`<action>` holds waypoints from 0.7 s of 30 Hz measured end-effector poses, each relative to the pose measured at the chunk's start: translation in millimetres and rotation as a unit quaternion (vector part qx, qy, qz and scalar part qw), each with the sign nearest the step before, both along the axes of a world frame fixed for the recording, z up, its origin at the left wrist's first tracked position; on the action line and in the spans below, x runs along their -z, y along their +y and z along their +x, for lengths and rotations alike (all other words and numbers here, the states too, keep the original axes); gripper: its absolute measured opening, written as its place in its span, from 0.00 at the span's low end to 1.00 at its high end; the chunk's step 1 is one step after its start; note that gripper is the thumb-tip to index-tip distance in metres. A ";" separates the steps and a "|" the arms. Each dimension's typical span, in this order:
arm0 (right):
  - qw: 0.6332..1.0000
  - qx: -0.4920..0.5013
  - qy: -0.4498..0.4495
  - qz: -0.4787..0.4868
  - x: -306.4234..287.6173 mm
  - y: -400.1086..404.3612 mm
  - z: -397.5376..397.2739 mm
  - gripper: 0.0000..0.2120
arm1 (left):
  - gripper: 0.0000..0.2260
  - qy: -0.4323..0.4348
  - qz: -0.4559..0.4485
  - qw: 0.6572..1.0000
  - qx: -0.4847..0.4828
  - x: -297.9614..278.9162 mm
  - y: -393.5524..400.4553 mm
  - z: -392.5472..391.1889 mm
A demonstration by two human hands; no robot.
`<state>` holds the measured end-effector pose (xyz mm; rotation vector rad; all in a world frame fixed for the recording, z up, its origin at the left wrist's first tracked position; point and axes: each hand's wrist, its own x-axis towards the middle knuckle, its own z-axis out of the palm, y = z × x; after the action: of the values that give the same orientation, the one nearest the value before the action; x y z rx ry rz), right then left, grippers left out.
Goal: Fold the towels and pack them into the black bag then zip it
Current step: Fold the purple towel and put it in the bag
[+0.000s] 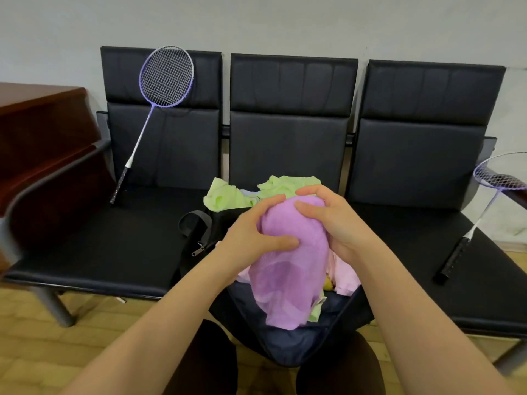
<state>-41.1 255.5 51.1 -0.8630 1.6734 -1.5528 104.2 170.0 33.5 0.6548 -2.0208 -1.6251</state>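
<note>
A purple towel (291,269) hangs bunched over the open black bag (296,337), which sits at the front edge of the middle seat. My left hand (253,232) grips the towel's upper left side, thumb pressed into the cloth. My right hand (333,218) grips its upper right side. A light green towel (228,195) lies crumpled on the seat behind the bag. A pale pink towel (345,275) shows inside the bag, beside a bit of yellow cloth (328,284). The bag's zipper pull (198,250) hangs at its left.
The bag rests on a row of three black padded seats (119,238) against a grey wall. One purple badminton racket (159,109) leans on the left seat's back, another racket (482,212) lies on the right seat. A dark red wooden cabinet (37,132) stands at left.
</note>
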 end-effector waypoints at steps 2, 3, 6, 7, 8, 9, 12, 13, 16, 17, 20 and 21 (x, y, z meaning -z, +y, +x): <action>1.000 -0.011 -0.010 0.001 2.0 -0.8 -0.5 0.13 | 0.31 0.001 0.000 1.000 -0.029 -0.2 -4.6 -2.9; 0.999 -0.037 -0.019 0.007 2.4 0.4 -1.4 0.18 | 0.32 0.008 0.002 0.999 -0.040 -1.2 -6.2 -4.8; 0.992 -0.107 0.019 0.067 3.8 3.0 -4.0 0.34 | 0.34 0.004 -0.010 0.998 -0.056 -0.6 -11.9 -7.8; 0.989 -0.110 0.048 0.085 4.3 2.6 -4.1 0.37 | 0.34 -0.012 -0.021 0.998 -0.063 -0.9 -13.7 -7.5; 0.988 -0.106 0.069 0.093 4.2 1.2 -4.2 0.37 | 0.33 -0.030 -0.033 0.997 -0.066 -2.2 -15.9 -7.0; 0.987 -0.101 0.078 0.092 4.2 0.0 -4.7 0.35 | 0.31 -0.045 -0.041 0.996 -0.062 -3.7 -17.5 -7.2; 0.987 -0.099 0.101 0.072 2.5 -0.6 -6.0 0.17 | 0.14 -0.064 -0.066 0.995 -0.029 -8.3 -22.5 -5.4; 0.987 -0.097 0.111 0.070 1.5 0.1 -6.5 0.12 | 0.10 -0.069 -0.077 0.994 -0.020 -10.5 -24.4 -4.4; 0.985 -0.075 0.142 0.070 -0.4 1.2 -8.1 0.08 | 0.10 -0.079 -0.089 0.993 -0.002 -16.7 -30.4 -2.6; 0.986 -0.067 0.137 0.072 -0.9 1.9 -9.4 0.09 | 0.11 -0.072 -0.079 0.994 0.005 -19.1 -31.6 -2.7; 0.996 -0.056 0.059 0.043 -3.7 6.8 -9.6 0.09 | 0.09 -0.047 -0.014 0.998 0.031 -25.2 -31.4 -2.4; 0.998 -0.058 0.013 0.018 -3.6 8.4 -8.0 0.08 | 0.07 -0.040 0.023 0.998 0.039 -26.5 -30.0 -3.9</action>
<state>-49.1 263.9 54.7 -0.9491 1.6350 -1.4346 100.3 140.0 60.0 0.6766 -2.0941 -1.7207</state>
